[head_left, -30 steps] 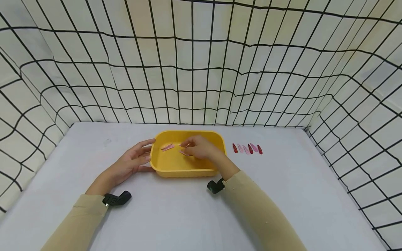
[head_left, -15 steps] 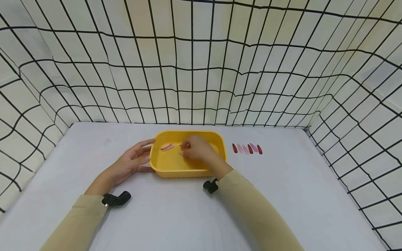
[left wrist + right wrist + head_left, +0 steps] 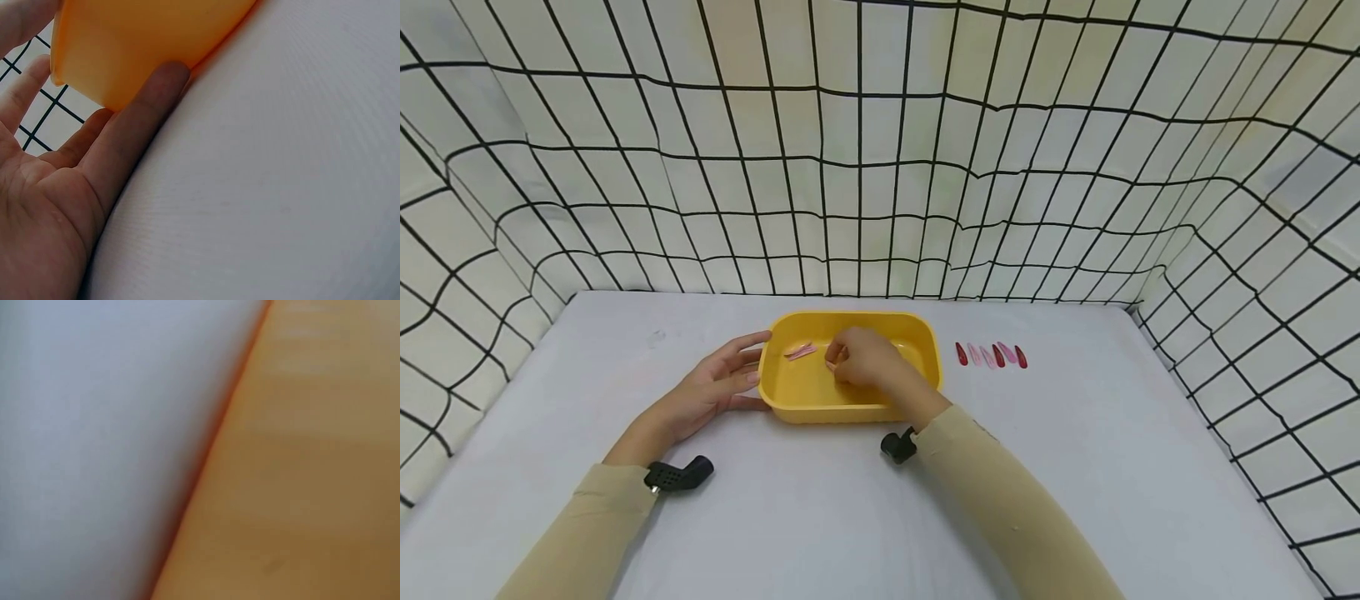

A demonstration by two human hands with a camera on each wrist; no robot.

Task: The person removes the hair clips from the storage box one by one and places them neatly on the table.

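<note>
In the head view a yellow plastic tray (image 3: 820, 410) stands on the white table. My left hand (image 3: 718, 379) rests against its left end, the fingers spread and fairly straight along the rim and outer wall. The left wrist view shows that hand's fingers (image 3: 134, 125) against the tray wall (image 3: 162, 37). My right hand (image 3: 868, 360) reaches down into the tray with bent fingers, pinching a pink hair clip mostly hidden by the fingertips. Left of it, pink hair clips (image 3: 801, 352) lie on the tray floor. Only the tray wall (image 3: 300, 487) and table show in the right wrist view.
Right of the tray, several snap hair clips lie in a slanted row on the table: red ones such as the end clip (image 3: 1021, 357), and pale pink ones (image 3: 987, 357). Black netting (image 3: 857, 217) over white sheeting rises behind the table and along both sides.
My right hand has shifted slightly left inside the tray, its fingers closing over clips that showed at its fingertips before. The left hand and tray have stayed in place.
</note>
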